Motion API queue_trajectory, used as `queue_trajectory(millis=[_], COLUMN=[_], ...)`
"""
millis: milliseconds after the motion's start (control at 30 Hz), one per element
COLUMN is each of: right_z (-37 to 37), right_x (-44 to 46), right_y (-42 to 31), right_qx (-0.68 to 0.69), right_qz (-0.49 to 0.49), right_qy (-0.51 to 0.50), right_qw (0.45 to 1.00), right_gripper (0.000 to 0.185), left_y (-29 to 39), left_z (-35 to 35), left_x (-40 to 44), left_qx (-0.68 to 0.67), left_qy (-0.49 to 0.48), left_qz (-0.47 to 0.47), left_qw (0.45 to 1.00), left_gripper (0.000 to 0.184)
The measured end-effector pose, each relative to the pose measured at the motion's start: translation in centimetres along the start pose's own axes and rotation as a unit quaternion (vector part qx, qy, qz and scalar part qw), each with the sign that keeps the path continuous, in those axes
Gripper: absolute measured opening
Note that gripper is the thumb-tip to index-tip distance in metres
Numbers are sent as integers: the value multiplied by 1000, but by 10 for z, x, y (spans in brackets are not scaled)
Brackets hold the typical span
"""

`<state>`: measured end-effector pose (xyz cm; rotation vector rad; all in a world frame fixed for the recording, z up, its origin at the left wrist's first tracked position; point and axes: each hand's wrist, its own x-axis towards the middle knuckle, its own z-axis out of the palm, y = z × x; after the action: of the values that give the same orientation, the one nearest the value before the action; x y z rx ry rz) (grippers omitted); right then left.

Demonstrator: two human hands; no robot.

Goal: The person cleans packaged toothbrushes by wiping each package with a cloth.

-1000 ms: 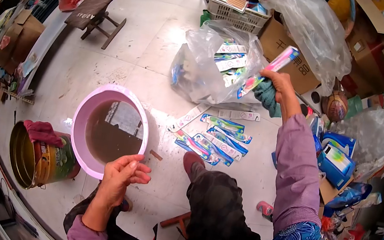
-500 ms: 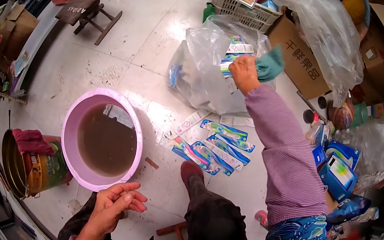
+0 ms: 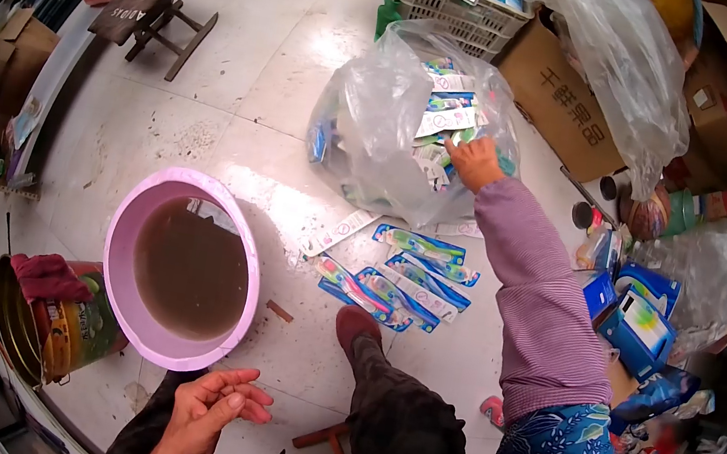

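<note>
My right hand (image 3: 476,162) is at the right side of a clear plastic bag (image 3: 381,106) full of packaged toothbrushes (image 3: 447,121). A bit of green cloth (image 3: 506,162) shows beside its palm, mostly hidden behind the hand. Its fingers point down at the packs. My left hand (image 3: 210,412) hangs empty, palm up, fingers loosely spread, just below the rim of a pink basin (image 3: 119,260) of murky water. Several packaged toothbrushes (image 3: 423,244) lie on the floor between the bag and my foot.
A metal can (image 3: 97,318) with a red cloth (image 3: 51,277) lies left of the basin. A folding stool (image 3: 142,2) stands upper left. A crate (image 3: 458,19), cardboard box (image 3: 564,102) and blue boxes (image 3: 641,333) fill the right side. A shoe (image 3: 357,331) is by the packs.
My right hand has moved from holding a pink toothbrush pack and green cloth to the bag's opening; that pack is no longer in the hand. My left hand has shifted slightly down.
</note>
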<state>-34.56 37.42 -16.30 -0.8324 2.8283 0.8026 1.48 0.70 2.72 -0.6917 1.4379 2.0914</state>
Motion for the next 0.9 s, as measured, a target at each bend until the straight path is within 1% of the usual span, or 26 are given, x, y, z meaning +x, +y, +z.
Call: queue_trajectory(millis=[67, 100, 167, 200, 267, 300, 367, 400, 467, 500, 567, 600, 700, 733, 800, 867, 900], right_z=[2, 0, -1, 2, 9, 8, 5, 1, -9, -17, -35, -46, -72, -73, -73, -65, -59], right_x=[-9, -16, -36, -44, -63, -74, -95, -103, -119, -126, -141, -148, -170, -180, -200, -212, -215], right_y=[-7, -7, -4, -5, -6, -5, -1, 2, 8, 8, 7, 6, -2, -6, -14, -15, -13], right_qx=[10, 10, -26, -26, 4, 4, 21, 21, 81, 80, 138, 136, 176, 176, 210, 217, 215], right_qz=[47, 47, -14, -14, 24, 25, 9, 9, 45, 46, 87, 89, 37, 38, 6, 24, 53], right_qy=[-87, -88, -164, -165, -220, -222, -265, -266, -265, -265, -245, -243, -288, -287, -281, -286, -283], right_qw=[995, 995, 986, 986, 975, 975, 964, 964, 960, 960, 956, 956, 941, 941, 936, 933, 933], right_gripper=[18, 18, 19, 19, 18, 18, 20, 20, 22, 22, 22, 22, 22, 22, 22, 25, 26], left_y=[1, 1, 1, 1, 2, 2, 1, 1, 2, 2, 0, -1, 0, 0, -1, -6, -8], left_z=[1, 2, 3, 3, 4, 5, 6, 7, 10, 12, 14, 16, 19, 20, 21, 19, 19], left_x=[-1, -1, -2, -3, -3, -4, -4, -4, -5, -5, -6, -5, -3, -2, 0, 5, 10], left_qx=[1, 0, 0, 1, 5, 8, 13, 16, 22, 29, 40, 50, 62, 62, 77, 85, 92], left_qy=[1, 2, 3, 3, 0, -3, -5, -5, -3, -1, -2, -2, 2, 1, 4, 7, 12], left_qz=[-1, 1, 1, 3, 5, 7, 6, 7, 6, 5, 11, 17, 17, 18, 18, 30, 43], left_qw=[1000, 1000, 1000, 1000, 1000, 1000, 1000, 1000, 1000, 1000, 999, 999, 998, 998, 997, 996, 995], left_gripper=[44, 44, 43, 43, 43, 43, 43, 42, 42, 42, 44, 45, 45, 45, 47, 48, 49])
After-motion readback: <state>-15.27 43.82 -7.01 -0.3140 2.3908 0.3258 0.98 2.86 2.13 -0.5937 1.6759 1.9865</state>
